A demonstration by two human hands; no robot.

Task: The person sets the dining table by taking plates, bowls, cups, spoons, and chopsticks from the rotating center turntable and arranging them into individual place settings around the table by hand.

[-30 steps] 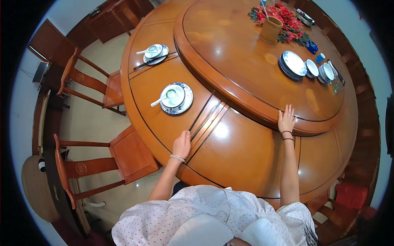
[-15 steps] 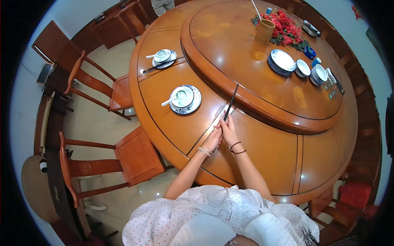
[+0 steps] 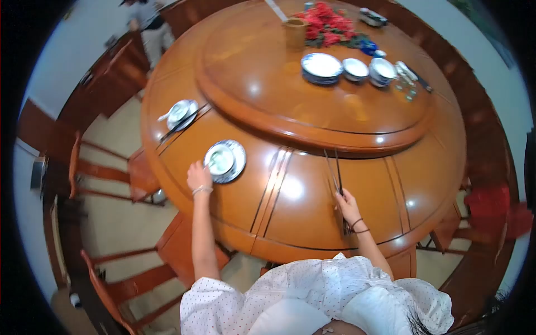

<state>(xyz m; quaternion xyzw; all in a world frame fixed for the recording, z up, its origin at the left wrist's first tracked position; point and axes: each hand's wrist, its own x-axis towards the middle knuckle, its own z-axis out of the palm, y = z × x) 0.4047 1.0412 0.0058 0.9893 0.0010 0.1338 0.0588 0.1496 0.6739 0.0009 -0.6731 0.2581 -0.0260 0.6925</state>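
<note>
My left hand (image 3: 199, 176) is at the left edge of the near blue-patterned plate (image 3: 239, 163), which carries a bowl (image 3: 221, 160). Its fingers cover the spot where the spoon handle lay, and whether they grip it is hidden. To the right, my right hand (image 3: 347, 205) is closed around dark chopsticks (image 3: 338, 173), whose thin ends spread apart toward the raised turntable (image 3: 312, 131). Farther left sits another plate with a bowl and spoon (image 3: 180, 113), a pair of chopsticks (image 3: 177, 129) lying beside it.
On the turntable are stacked plates (image 3: 322, 66), stacked bowls (image 3: 382, 70), red flowers (image 3: 329, 25) and a wooden holder (image 3: 295, 33). Wooden chairs (image 3: 142, 282) stand at the left. A person (image 3: 153, 28) stands at the far left. A red stool (image 3: 486, 206) is at the right.
My hands have parted: the left has gone left to the near plate, the right has gone right with the chopsticks. The view has turned, and more of the other person shows.
</note>
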